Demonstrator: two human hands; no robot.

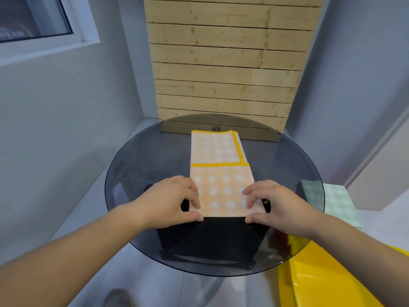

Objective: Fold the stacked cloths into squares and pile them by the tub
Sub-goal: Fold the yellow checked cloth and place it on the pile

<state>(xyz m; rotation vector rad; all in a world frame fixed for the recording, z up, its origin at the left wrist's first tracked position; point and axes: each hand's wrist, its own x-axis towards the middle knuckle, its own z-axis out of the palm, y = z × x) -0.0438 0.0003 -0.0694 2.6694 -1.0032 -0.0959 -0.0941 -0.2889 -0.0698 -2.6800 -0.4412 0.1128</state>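
Note:
An orange checked cloth (pixel 218 171) with a yellow border lies folded into a long strip on the round dark glass table (pixel 141 165). My left hand (pixel 172 200) pinches the cloth's near left corner between thumb and fingers. At the near right corner my right hand (pixel 276 204) pinches it the same way. A green checked cloth (pixel 332 200) lies on the ledge to the right, past the table's rim. The yellow tub (pixel 327 282) shows at the lower right.
A wooden slat panel (pixel 225 69) stands against the wall behind the table. Grey walls close in on both sides, with a window (pixel 33 16) at the upper left. A black stand (pixel 210 240) shows beneath the glass.

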